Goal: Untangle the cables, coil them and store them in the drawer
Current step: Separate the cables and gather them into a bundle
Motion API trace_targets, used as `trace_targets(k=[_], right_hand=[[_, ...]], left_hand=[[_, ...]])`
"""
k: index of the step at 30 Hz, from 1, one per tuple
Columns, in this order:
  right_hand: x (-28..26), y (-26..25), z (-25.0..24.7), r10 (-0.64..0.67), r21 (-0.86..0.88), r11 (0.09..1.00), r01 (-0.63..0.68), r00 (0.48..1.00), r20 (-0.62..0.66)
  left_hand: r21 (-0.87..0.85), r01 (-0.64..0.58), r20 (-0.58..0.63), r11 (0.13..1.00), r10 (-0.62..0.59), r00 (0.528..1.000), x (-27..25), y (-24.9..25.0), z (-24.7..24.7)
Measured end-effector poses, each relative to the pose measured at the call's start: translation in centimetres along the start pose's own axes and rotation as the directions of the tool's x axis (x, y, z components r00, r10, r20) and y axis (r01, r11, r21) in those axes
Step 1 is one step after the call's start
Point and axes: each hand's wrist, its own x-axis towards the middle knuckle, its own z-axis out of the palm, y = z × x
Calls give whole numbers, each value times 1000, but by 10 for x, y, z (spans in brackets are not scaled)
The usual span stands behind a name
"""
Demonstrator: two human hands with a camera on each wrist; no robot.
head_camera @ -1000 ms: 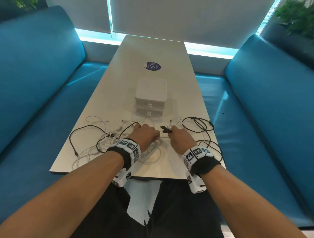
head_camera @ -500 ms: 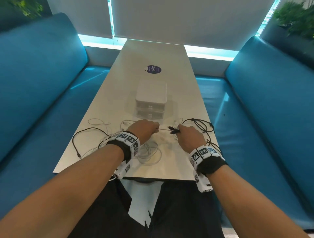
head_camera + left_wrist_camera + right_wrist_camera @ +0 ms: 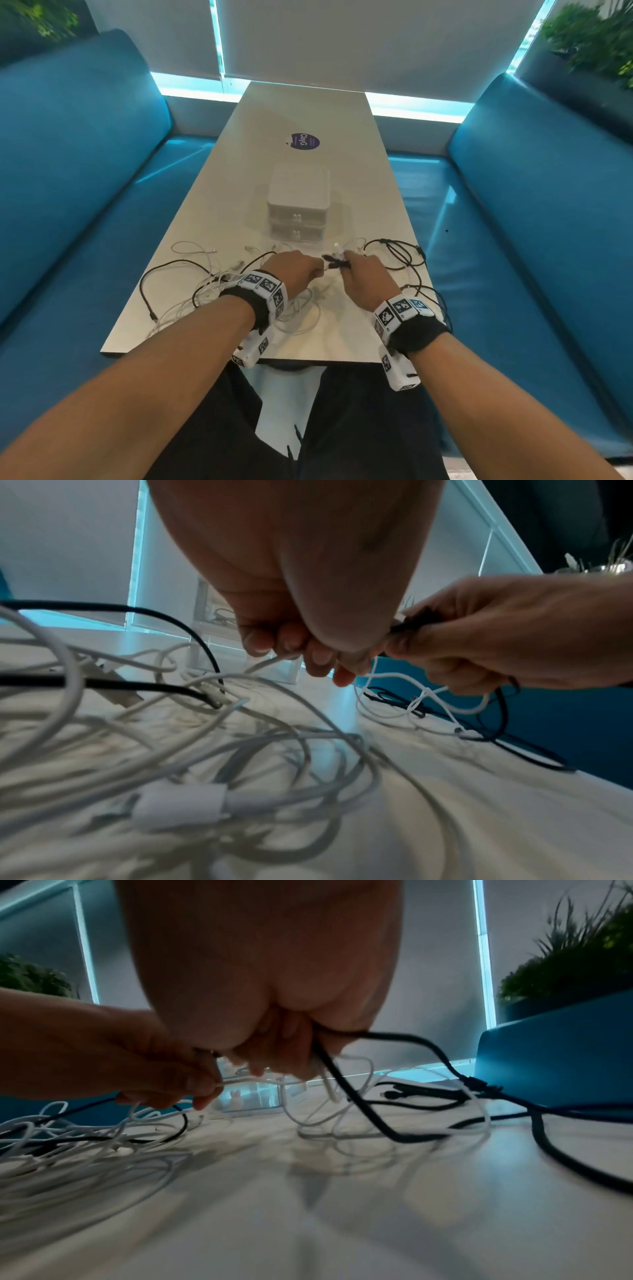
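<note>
A long pale table point(image 3: 308, 109) runs from the lower middle of the head view up toward the top centre. In its middle stands a white two-drawer unit point(image 3: 298, 202), both drawers closed. Beyond that, a round dark sticker point(image 3: 303, 141) lies flat on the surface. Nearer the bottom edge, a heap of white cables point(image 3: 301, 318) lies spread across the lower left of the tabletop, with a black cable point(image 3: 164, 270) looping through it toward the left edge. At the table's right edge, a second black cable point(image 3: 400, 253) lies in loose loops, with thin white strands crossing it.
</note>
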Motion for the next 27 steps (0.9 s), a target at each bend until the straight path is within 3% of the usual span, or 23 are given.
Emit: trace_targets(k=[2, 5, 8, 12, 14, 19, 23, 27], right_hand=[[0, 1, 5, -43, 53, 998, 40, 997, 66], [2, 3, 10, 0, 89, 996, -10, 994, 112], [2, 16, 10, 50, -37, 998, -45, 987, 155], [2, 39, 0, 216, -158, 967, -202, 973, 78], [2, 38, -3, 236, -145, 963, -229, 971, 38], [4, 17, -2, 151, 26, 988, -151, 988, -27], [1, 0, 4, 2, 58, 998, -6, 998, 65], [3, 2, 6, 29, -8, 1000, -28, 997, 66]], left_hand=[[-72, -18, 0, 997, 18, 1000, 0, 2, -1], [-168, -30, -2, 985, 30, 1000, -4, -1, 0], [-69, -22, 30, 997, 24, 999, -4, -8, -4], [-7, -47, 24, 999, 47, 999, -3, -22, -12], [-6, -49, 23, 999, 49, 999, 1, -21, -11], [32, -51, 40, 998, 49, 998, 7, -11, 1], [55, -43, -44, 998, 46, 998, 9, 5, 2], [71, -48, -62, 996, 52, 997, 6, 4, 3]])
